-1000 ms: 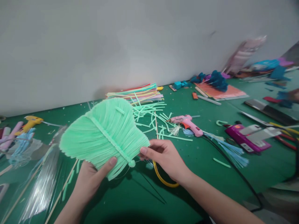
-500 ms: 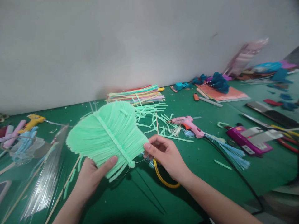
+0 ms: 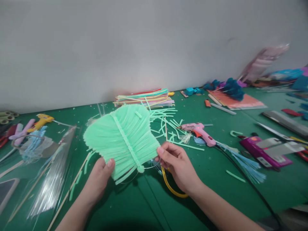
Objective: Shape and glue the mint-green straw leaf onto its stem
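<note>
I see the green table (image 3: 216, 179) strewn with craft bits. Above it I hold a mint leaf (image 3: 121, 138) between 2 hands: my left hand (image 3: 97, 181) pinches its lower edge, thumb on top, and my right hand (image 3: 179, 165) pinches its right edge. A pink glue gun (image 3: 198, 131) lies just beyond.

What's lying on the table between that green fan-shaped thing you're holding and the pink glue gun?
In the head view, loose pale green strips lie scattered on the green table between the green fan piece and the pink glue gun.
</note>
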